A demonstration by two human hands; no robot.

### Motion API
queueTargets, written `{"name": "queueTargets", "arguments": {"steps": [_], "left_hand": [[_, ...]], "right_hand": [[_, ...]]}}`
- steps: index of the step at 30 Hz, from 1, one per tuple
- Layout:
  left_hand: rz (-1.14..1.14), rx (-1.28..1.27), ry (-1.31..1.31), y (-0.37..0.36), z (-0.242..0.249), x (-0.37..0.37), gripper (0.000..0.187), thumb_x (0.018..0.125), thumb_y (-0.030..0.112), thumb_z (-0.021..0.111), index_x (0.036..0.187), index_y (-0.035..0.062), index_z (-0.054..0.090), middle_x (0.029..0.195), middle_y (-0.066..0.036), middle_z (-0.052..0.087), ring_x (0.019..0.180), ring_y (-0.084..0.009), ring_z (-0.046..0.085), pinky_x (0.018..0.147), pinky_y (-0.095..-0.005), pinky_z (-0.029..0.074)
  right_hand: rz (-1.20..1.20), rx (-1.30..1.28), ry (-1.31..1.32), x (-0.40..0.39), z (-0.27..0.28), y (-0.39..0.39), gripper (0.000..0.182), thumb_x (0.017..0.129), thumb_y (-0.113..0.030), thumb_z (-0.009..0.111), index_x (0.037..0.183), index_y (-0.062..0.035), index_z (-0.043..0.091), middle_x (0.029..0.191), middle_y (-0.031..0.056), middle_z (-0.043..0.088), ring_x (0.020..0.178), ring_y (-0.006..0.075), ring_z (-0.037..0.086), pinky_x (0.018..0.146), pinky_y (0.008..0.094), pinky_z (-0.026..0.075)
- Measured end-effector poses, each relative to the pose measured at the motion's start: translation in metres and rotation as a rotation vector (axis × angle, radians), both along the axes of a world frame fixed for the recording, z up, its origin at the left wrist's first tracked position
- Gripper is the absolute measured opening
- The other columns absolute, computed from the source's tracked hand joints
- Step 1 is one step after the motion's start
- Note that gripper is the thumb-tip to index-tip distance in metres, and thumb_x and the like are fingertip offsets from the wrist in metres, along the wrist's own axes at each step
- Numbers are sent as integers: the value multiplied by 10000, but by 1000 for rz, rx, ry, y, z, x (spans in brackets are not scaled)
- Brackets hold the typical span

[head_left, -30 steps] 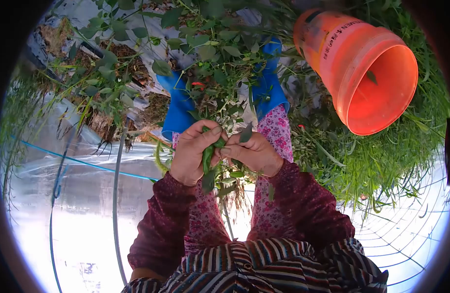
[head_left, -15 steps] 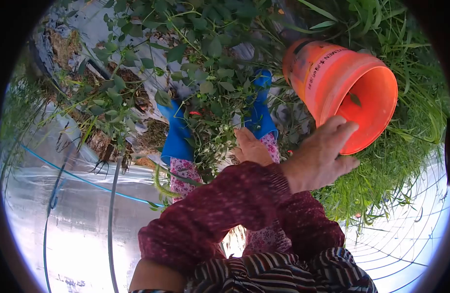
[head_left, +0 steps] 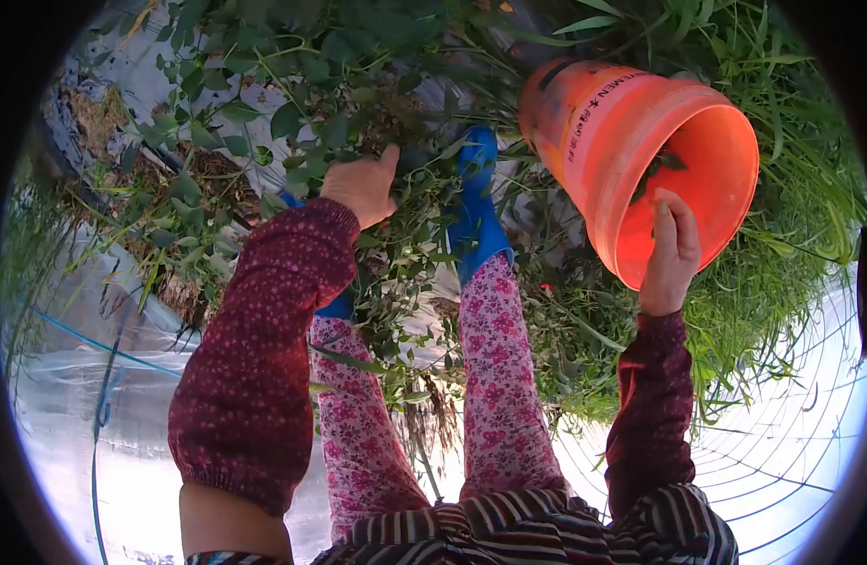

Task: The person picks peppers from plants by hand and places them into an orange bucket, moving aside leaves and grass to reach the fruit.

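Observation:
My left hand (head_left: 363,184) reaches into the leafy pepper plant (head_left: 358,85) between my legs. Its fingers are buried among the leaves, so what they hold is hidden. My right hand (head_left: 673,250) is curled over the lower rim of the orange bucket (head_left: 593,113), which lies tilted on the grass with its mouth toward me. A few green pieces (head_left: 655,165) show inside the bucket. My blue boots (head_left: 476,207) stand on either side of the plant.
Long grass (head_left: 772,282) surrounds the bucket on the right. Silver mulch film (head_left: 85,405) with a thin blue line (head_left: 99,344) covers the ground on the left. Dry soil and stems (head_left: 184,174) lie beyond the plant.
My left hand has pulled back from the bucket's mouth and gone into the plant. My right hand has left the plant and taken the bucket's rim.

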State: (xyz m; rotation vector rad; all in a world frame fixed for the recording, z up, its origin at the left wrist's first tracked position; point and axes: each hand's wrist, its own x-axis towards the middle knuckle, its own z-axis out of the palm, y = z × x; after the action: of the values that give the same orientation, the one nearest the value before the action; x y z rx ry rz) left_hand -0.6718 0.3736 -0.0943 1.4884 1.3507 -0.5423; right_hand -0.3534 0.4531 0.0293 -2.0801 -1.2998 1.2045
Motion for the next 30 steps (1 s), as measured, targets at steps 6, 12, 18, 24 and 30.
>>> {"name": "queueTargets", "arguments": {"steps": [6, 12, 18, 24, 30], "left_hand": [[-98, -77, -50, -92, -11, -23, 421, 794, 130, 581, 1204, 121, 487, 927, -118, 614, 942, -304, 571, 754, -409, 479], [167, 108, -53, -108, 2, 0, 241, 763, 28, 546, 997, 77, 572, 969, -110, 578, 849, -330, 578, 729, -423, 476], [458, 480, -176, -39, 4, -1, 228, 749, 33, 552, 973, 65, 581, 969, -132, 562, 854, -303, 586, 718, -398, 483], [208, 305, -168, -73, -19, -4, 327, 740, -3, 522, 1048, 69, 602, 1011, -136, 580, 919, -317, 577, 779, -404, 480], [634, -123, -55, -57, -40, -36, 210, 841, 36, 519, 1023, 68, 618, 852, -92, 638, 657, -162, 595, 584, -302, 484]], "right_hand": [[239, 101, -137, -33, 9, -10, 178, 858, -52, 571, 1029, -23, 612, 1130, 107, 556, 1064, 208, 521, 911, 328, 401], [455, 291, -388, -89, 3, -25, 261, 822, 10, 558, 1078, -39, 586, 1230, 154, 482, 1141, 299, 488, 949, 370, 381], [606, 230, -50, -107, 4, -35, 341, 778, 56, 566, 1091, -76, 588, 1222, 153, 499, 1145, 304, 496, 934, 369, 410], [988, -256, -60, -158, -118, -89, 482, 725, -40, 561, 1202, -64, 504, 1270, 154, 450, 1176, 341, 427, 941, 424, 382], [1031, -338, -177, -164, -115, -161, 527, 778, -67, 513, 1297, -85, 424, 1361, 130, 369, 1268, 326, 344, 989, 438, 333]]}}
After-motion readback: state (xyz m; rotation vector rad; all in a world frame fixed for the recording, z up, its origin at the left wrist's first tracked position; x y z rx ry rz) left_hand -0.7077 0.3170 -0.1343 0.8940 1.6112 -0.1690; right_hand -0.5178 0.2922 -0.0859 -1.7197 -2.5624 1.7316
